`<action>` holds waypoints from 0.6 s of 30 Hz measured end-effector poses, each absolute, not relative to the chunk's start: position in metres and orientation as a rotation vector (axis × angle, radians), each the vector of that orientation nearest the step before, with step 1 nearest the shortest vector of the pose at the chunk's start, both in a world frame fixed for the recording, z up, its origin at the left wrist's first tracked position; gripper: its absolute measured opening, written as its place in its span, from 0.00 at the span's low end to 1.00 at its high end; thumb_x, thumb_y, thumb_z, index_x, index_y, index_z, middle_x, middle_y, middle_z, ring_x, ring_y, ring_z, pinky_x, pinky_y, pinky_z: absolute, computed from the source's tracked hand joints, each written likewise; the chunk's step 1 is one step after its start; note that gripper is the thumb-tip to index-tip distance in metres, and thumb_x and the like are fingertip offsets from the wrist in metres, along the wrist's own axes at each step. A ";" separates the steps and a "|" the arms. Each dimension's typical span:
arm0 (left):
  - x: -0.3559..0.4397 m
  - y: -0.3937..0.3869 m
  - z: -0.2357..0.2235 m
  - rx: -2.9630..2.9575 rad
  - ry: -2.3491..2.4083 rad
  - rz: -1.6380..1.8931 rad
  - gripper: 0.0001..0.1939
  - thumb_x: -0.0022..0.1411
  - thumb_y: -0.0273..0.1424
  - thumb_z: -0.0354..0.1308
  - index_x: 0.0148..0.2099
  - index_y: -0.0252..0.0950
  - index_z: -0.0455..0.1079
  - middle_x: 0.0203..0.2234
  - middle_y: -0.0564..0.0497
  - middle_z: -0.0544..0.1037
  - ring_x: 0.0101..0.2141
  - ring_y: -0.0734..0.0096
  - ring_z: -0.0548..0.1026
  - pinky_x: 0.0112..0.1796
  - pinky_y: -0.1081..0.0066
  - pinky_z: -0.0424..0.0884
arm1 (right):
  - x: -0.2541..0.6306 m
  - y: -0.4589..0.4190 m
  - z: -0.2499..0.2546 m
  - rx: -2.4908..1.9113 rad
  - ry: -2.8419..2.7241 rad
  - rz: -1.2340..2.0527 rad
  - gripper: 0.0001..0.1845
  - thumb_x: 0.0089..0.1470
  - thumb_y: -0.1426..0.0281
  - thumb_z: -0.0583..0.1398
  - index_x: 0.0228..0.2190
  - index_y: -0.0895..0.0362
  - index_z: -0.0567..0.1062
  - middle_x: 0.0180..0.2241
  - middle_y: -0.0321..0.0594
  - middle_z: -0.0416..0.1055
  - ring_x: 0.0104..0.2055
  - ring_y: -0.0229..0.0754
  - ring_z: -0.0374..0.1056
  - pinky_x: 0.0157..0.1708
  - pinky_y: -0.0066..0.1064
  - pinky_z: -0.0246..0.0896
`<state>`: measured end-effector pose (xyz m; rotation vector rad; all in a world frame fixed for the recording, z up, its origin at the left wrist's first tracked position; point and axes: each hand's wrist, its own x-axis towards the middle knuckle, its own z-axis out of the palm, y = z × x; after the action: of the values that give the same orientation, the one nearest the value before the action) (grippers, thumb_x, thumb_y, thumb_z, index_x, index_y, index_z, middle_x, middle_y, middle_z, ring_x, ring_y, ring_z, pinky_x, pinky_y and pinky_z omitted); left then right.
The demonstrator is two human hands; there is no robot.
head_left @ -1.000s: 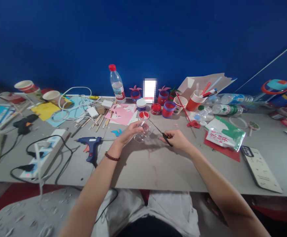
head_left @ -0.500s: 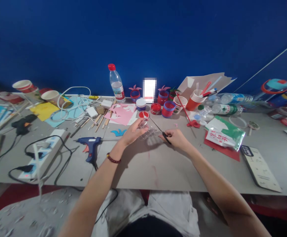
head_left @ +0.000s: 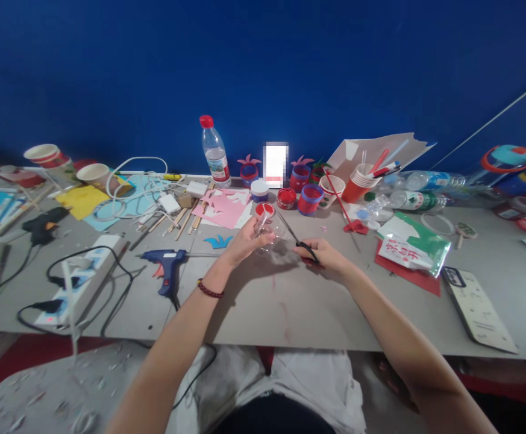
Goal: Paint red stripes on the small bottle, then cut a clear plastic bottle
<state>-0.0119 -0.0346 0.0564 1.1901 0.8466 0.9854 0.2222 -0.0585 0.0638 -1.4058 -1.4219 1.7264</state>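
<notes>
My left hand [head_left: 250,242] is closed around a clear plastic piece [head_left: 277,235] that looks cut from a bottle; its exact outline is hard to make out. In my right hand [head_left: 322,255] are black-handled scissors [head_left: 295,234], their blades pointing up and left beside the plastic. Whether the blades touch it I cannot tell. Just beyond my left fingers lies a round red-and-white lid [head_left: 265,210]. Behind it stand a white-capped jar [head_left: 259,191], an open red paint pot [head_left: 286,198] and a purple-and-red ring-shaped cup [head_left: 310,199].
A blue glue gun [head_left: 167,265] and a white power strip [head_left: 84,280] with cables lie left. A red-capped bottle [head_left: 215,154] stands at the back. Right are stacked paper cups [head_left: 357,185], plastic bottles [head_left: 419,199], a packet [head_left: 407,252] and a phone [head_left: 479,310].
The scissors' blades have drawn slightly apart from the left fingers, and my right hand sits a little lower and further right. The plastic piece stays in my left hand, slightly turned.
</notes>
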 end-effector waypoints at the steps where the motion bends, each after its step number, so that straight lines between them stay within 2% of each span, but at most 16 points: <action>1: -0.012 -0.035 0.057 1.181 0.847 0.987 0.35 0.46 0.47 0.73 0.50 0.35 0.66 0.39 0.48 0.73 0.42 0.65 0.74 0.44 0.62 0.70 | 0.222 -0.059 0.065 -1.388 -1.412 1.759 0.30 0.40 0.45 0.69 0.19 0.56 0.64 0.14 0.27 0.57 0.13 0.26 0.46 0.13 0.25 0.33; 5: -0.012 -0.036 0.061 1.148 0.851 0.977 0.35 0.45 0.47 0.73 0.49 0.34 0.66 0.40 0.46 0.74 0.41 0.64 0.74 0.43 0.62 0.71 | 0.224 -0.059 0.065 -1.376 -1.412 1.819 0.30 0.41 0.45 0.69 0.20 0.56 0.64 0.15 0.27 0.59 0.13 0.26 0.46 0.13 0.25 0.33; 9: -0.013 -0.036 0.063 1.150 0.881 0.957 0.35 0.45 0.48 0.73 0.49 0.34 0.65 0.40 0.47 0.74 0.40 0.65 0.74 0.42 0.63 0.71 | 0.224 -0.060 0.065 -1.406 -1.426 1.800 0.30 0.41 0.47 0.70 0.20 0.56 0.64 0.15 0.27 0.56 0.15 0.26 0.46 0.14 0.25 0.34; 14: -0.013 -0.036 0.063 1.184 0.863 0.880 0.33 0.46 0.48 0.72 0.47 0.34 0.66 0.36 0.49 0.75 0.37 0.66 0.76 0.40 0.64 0.71 | 0.225 -0.061 0.066 -1.441 -1.511 1.704 0.30 0.40 0.50 0.71 0.18 0.55 0.60 0.16 0.26 0.51 0.18 0.28 0.46 0.17 0.24 0.40; 18: -0.012 -0.038 0.064 1.189 0.842 0.797 0.32 0.45 0.47 0.73 0.46 0.34 0.67 0.34 0.50 0.75 0.35 0.68 0.76 0.39 0.66 0.71 | 0.226 -0.061 0.066 -1.522 -1.616 1.595 0.31 0.40 0.49 0.70 0.18 0.54 0.58 0.16 0.26 0.50 0.19 0.29 0.46 0.18 0.25 0.39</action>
<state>-0.0120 -0.0378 0.0636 1.1886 0.8422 0.7970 0.2260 -0.0612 0.0658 -1.5224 -1.6162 1.5945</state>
